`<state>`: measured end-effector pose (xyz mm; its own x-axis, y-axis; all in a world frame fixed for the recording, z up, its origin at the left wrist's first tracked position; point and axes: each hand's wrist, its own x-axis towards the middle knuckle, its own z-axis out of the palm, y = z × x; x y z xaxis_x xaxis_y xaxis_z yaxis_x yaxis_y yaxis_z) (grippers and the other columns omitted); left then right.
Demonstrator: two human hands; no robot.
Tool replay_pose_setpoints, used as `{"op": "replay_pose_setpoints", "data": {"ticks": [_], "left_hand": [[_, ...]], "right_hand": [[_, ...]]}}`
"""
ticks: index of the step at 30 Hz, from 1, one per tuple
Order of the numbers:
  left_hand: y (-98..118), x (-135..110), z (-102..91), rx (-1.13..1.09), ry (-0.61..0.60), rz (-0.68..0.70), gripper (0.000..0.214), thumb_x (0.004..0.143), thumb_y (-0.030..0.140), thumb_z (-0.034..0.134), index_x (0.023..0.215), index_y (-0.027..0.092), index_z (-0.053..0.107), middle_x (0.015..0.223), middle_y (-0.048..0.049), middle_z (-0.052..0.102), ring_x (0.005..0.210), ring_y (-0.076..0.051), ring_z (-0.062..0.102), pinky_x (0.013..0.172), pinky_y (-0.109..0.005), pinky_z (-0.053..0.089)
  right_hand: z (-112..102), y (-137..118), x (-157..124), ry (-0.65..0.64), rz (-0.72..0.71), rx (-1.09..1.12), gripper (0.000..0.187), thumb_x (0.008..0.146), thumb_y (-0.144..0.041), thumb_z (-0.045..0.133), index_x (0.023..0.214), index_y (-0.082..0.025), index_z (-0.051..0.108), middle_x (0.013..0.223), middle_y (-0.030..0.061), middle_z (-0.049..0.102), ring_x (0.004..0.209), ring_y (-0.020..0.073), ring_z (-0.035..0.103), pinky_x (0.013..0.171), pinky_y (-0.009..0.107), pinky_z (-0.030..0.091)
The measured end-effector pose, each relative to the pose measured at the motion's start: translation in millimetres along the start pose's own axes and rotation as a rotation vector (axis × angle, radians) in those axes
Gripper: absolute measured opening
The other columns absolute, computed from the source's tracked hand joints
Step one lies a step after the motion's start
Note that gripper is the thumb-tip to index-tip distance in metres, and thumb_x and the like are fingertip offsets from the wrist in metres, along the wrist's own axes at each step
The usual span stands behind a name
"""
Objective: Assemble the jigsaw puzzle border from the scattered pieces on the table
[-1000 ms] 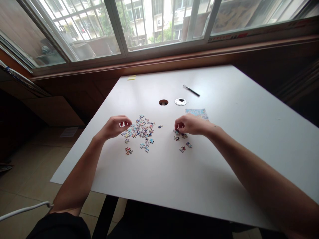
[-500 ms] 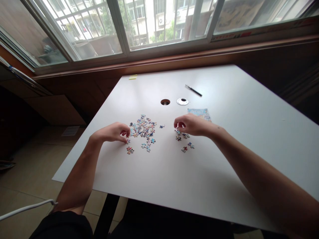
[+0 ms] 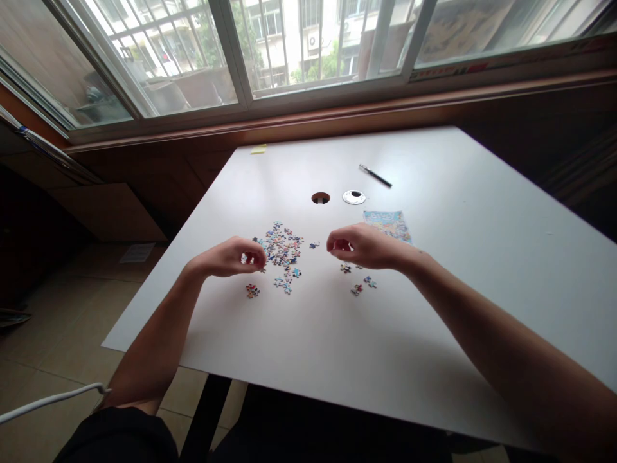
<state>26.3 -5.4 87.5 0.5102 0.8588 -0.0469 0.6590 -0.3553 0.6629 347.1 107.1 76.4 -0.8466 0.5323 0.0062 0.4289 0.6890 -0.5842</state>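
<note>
Over the left side of a heap of small jigsaw puzzle pieces (image 3: 282,244), my left hand (image 3: 226,257) is closed in a pinch, thumb and forefinger making a ring. A puzzle piece (image 3: 263,269) shows at its fingertips. My right hand (image 3: 364,245) is also pinched, just right of a lone blue-and-white piece (image 3: 314,245); whatever is between its fingertips is too small to make out. Several pieces (image 3: 346,268) lie under and in front of the right hand, partly covered by it. A reddish cluster of pieces (image 3: 252,290) lies below my left hand.
A colourful picture sheet (image 3: 393,224) lies behind my right wrist. Farther back on the white table (image 3: 299,347) are a black pen (image 3: 376,175), a cable hole (image 3: 321,198), its round cover (image 3: 354,197) and a yellow sticky note (image 3: 258,149). A window stands beyond.
My left hand has moved right toward the heap, and the piece by its fingertips has left its earlier spot. My right hand has shifted slightly left, off the right-hand pieces.
</note>
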Motion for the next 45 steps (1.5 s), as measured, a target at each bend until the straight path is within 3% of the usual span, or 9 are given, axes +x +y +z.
{"op": "replay_pose_setpoints", "data": {"ticks": [5,8,11,16,24,28,34,40,45], "left_hand": [[20,19,41.5,-0.140,0.259,0.097,0.018,0.092,0.031,0.066,0.095,0.015,0.071,0.090,-0.0090,0.075,0.085,-0.017,0.071,0.078,-0.029,0.058],[24,24,54.2,-0.164,0.309,0.128,0.019,0.089,0.033,0.070,0.093,0.014,0.073,0.086,-0.0087,0.076,0.078,-0.018,0.072,0.074,-0.029,0.060],[12,22,42.5,-0.100,0.405,0.097,0.019,0.088,0.033,0.072,0.092,0.016,0.076,0.087,-0.0079,0.077,0.080,-0.018,0.072,0.074,-0.029,0.060],[-26,6,0.4,0.086,0.696,-0.053,0.020,0.092,0.031,0.063,0.097,0.014,0.073,0.090,-0.0087,0.073,0.081,-0.017,0.067,0.069,-0.027,0.052],[-37,-16,-21.8,0.200,0.168,-0.137,0.013,0.080,0.032,0.073,0.082,0.021,0.078,0.083,-0.0028,0.071,0.070,-0.013,0.061,0.063,-0.022,0.045],[-41,-14,-19.1,0.216,0.035,-0.167,0.017,0.079,0.037,0.073,0.083,0.021,0.078,0.082,-0.0030,0.068,0.071,-0.013,0.058,0.065,-0.022,0.044],[-40,-16,-21.5,0.218,-0.038,-0.227,0.032,0.072,0.041,0.078,0.096,0.021,0.072,0.079,0.0006,0.060,0.070,-0.012,0.054,0.064,-0.021,0.041],[-47,-23,-27.4,0.269,0.046,-0.339,0.027,0.085,0.043,0.062,0.091,0.019,0.072,0.072,0.0005,0.054,0.065,-0.013,0.051,0.061,-0.022,0.037],[-46,-25,-27.5,0.261,-0.014,-0.354,0.030,0.072,0.043,0.075,0.089,0.019,0.069,0.073,0.0017,0.054,0.064,-0.013,0.053,0.058,-0.020,0.037]], "right_hand": [[40,-37,3,0.037,-0.162,0.398,0.021,0.088,-0.037,0.065,0.100,-0.020,0.063,0.084,0.0022,0.069,0.072,0.0133,0.061,0.066,0.026,0.047],[59,-48,3,0.152,-0.116,0.499,0.015,0.088,-0.032,0.065,0.094,-0.019,0.061,0.078,0.0008,0.068,0.068,0.0127,0.059,0.063,0.026,0.046],[58,-37,5,0.149,-0.022,0.473,0.010,0.086,-0.027,0.065,0.092,-0.020,0.066,0.075,0.0001,0.070,0.066,0.0128,0.061,0.066,0.026,0.047],[37,-1,10,0.015,0.102,0.049,0.008,0.079,-0.021,0.069,0.082,-0.021,0.076,0.083,0.0030,0.072,0.073,0.0156,0.063,0.070,0.028,0.046],[16,9,1,-0.082,0.204,-0.288,0.014,0.077,-0.010,0.066,0.084,-0.020,0.073,0.078,0.0054,0.068,0.064,0.0155,0.058,0.058,0.027,0.038],[9,1,-3,-0.035,0.191,-0.321,0.015,0.079,-0.012,0.062,0.086,-0.021,0.071,0.080,0.0055,0.067,0.064,0.0147,0.055,0.055,0.027,0.033],[5,-10,-5,-0.041,0.184,-0.317,0.015,0.083,-0.019,0.059,0.091,-0.022,0.071,0.088,0.0064,0.068,0.068,0.0160,0.055,0.057,0.029,0.033],[3,-15,-5,-0.081,0.187,-0.309,0.016,0.084,-0.021,0.059,0.094,-0.023,0.071,0.089,0.0058,0.069,0.069,0.0161,0.056,0.058,0.028,0.032],[3,-15,-5,-0.096,0.182,-0.307,0.014,0.085,-0.021,0.059,0.094,-0.023,0.070,0.091,0.0060,0.070,0.072,0.0167,0.058,0.056,0.028,0.032]]}}
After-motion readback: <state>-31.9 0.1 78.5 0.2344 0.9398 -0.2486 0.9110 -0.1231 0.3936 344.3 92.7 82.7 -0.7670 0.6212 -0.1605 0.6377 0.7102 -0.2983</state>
